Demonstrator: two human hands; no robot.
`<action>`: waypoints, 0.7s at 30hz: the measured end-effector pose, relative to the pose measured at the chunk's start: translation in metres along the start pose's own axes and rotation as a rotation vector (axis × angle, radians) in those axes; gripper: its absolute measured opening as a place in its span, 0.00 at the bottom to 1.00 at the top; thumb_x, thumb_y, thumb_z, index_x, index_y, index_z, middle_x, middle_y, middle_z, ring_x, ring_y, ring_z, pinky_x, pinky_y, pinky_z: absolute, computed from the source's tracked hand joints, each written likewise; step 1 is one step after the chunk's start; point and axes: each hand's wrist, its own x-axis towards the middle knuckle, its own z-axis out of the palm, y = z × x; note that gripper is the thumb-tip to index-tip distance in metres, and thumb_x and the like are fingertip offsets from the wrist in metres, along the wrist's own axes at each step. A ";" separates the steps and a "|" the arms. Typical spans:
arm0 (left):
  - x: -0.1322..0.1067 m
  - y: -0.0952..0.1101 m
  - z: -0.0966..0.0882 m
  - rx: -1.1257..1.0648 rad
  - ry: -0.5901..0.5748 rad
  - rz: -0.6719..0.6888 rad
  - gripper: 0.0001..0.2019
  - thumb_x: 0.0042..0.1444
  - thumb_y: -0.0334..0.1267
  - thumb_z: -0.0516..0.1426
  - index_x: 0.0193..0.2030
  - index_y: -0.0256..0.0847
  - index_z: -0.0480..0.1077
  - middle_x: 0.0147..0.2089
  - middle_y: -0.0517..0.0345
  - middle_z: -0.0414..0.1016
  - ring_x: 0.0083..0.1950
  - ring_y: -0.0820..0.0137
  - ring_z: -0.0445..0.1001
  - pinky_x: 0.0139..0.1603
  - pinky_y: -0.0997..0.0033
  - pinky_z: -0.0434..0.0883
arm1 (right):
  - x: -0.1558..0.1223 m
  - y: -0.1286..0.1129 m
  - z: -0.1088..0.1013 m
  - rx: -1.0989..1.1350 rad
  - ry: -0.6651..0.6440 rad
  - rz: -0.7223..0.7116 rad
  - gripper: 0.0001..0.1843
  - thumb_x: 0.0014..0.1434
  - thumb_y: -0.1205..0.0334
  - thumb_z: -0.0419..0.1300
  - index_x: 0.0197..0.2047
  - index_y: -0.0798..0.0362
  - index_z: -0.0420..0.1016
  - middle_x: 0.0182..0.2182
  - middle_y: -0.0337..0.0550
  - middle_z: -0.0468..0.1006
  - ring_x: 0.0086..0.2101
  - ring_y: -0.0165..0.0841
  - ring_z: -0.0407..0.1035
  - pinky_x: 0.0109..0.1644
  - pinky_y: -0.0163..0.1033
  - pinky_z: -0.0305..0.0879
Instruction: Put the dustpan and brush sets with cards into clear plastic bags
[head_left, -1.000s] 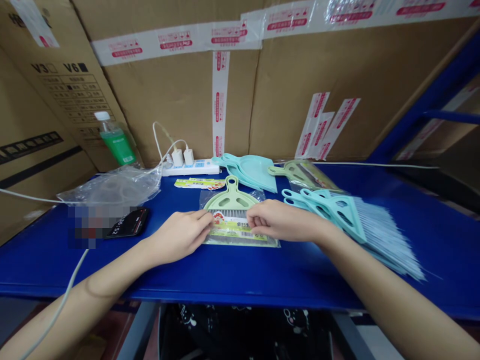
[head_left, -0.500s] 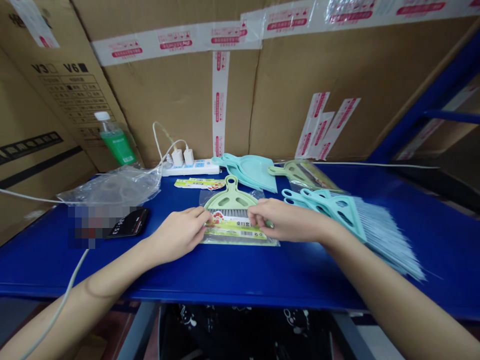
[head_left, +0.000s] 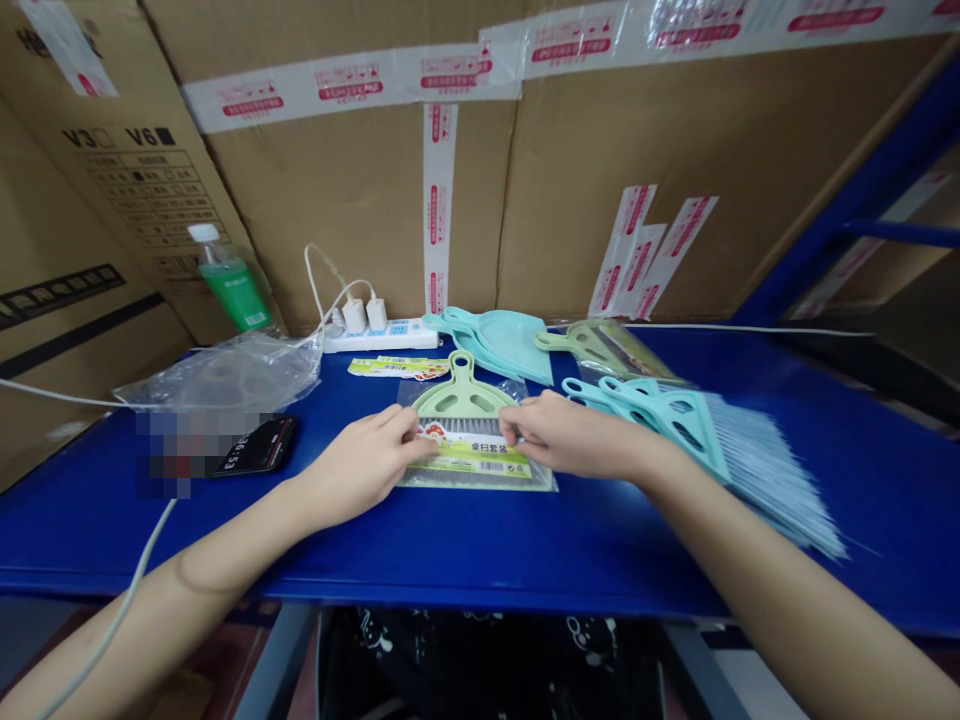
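Note:
A light green hand brush and dustpan set [head_left: 463, 402] lies in a clear plastic bag [head_left: 541, 481], handle pointing away from me. Grey bristles show above a yellow and white label card [head_left: 480, 462] in the bag. My left hand [head_left: 360, 465] is closed at the bag's left side, its thumb over the label's left end. On the opposite side, my right hand [head_left: 574, 437] has its fingers curled in a pinch at the bag and the label's right end. Both hands cover parts of the bag's edges.
Blue dustpans [head_left: 510, 340] lie behind, beside another bagged green set [head_left: 600, 350]. Blue brushes [head_left: 675, 420] are stacked at right. Label cards [head_left: 394, 367], a power strip [head_left: 412, 335], plastic bags [head_left: 225, 370], a phone [head_left: 259, 447] and a green bottle [head_left: 236, 290] sit left.
My left thumb has moved right over the label. My right fingers have shifted slightly, and more of the label's printed lettering shows. The bag stays in about the same place.

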 end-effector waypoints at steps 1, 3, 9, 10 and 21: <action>0.000 0.000 0.000 0.006 -0.003 0.037 0.20 0.57 0.23 0.46 0.51 0.45 0.69 0.39 0.53 0.67 0.39 0.66 0.66 0.38 0.67 0.68 | 0.000 0.000 0.000 -0.002 -0.001 0.003 0.11 0.51 0.77 0.48 0.32 0.53 0.66 0.27 0.42 0.70 0.30 0.32 0.62 0.36 0.38 0.55; 0.001 0.000 0.000 0.010 -0.018 0.093 0.23 0.57 0.22 0.45 0.54 0.48 0.68 0.38 0.54 0.67 0.38 0.67 0.66 0.39 0.66 0.67 | 0.000 0.000 0.000 -0.003 -0.005 0.016 0.11 0.52 0.77 0.49 0.33 0.54 0.66 0.28 0.43 0.71 0.31 0.33 0.62 0.36 0.37 0.55; 0.002 0.000 0.001 -0.001 -0.066 0.110 0.25 0.58 0.22 0.44 0.57 0.48 0.66 0.37 0.55 0.67 0.37 0.68 0.67 0.39 0.67 0.65 | -0.002 -0.004 -0.005 -0.021 -0.022 0.014 0.11 0.51 0.77 0.51 0.35 0.54 0.67 0.24 0.40 0.68 0.31 0.34 0.62 0.33 0.36 0.54; 0.002 0.000 0.001 0.001 -0.067 0.107 0.25 0.58 0.22 0.44 0.57 0.48 0.66 0.37 0.55 0.67 0.37 0.68 0.67 0.39 0.67 0.64 | -0.002 -0.004 -0.007 -0.026 -0.027 0.006 0.11 0.51 0.77 0.51 0.35 0.54 0.67 0.23 0.39 0.67 0.31 0.34 0.62 0.33 0.36 0.54; 0.003 0.001 0.005 0.040 -0.098 0.114 0.29 0.56 0.19 0.42 0.60 0.49 0.62 0.37 0.55 0.67 0.39 0.67 0.68 0.42 0.67 0.65 | -0.002 -0.004 -0.001 0.015 0.055 -0.230 0.20 0.48 0.79 0.50 0.41 0.55 0.73 0.32 0.45 0.75 0.35 0.35 0.66 0.41 0.39 0.60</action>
